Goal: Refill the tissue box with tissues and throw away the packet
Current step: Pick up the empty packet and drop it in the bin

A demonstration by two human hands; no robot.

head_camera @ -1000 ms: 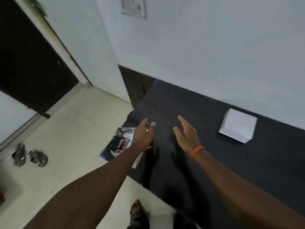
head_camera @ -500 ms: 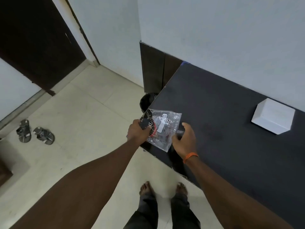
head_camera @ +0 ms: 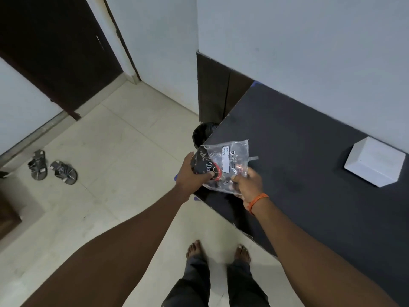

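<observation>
Packet (head_camera: pixel 223 165) pinched by left hand (head_camera: pixel 192 173) and right hand (head_camera: pixel 247 185) fingers.

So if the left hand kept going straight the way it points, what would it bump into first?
Probably the black bin beside the table, just beyond the packet that the left hand holds. Depth is hard to judge, so it might pass over it.
</observation>
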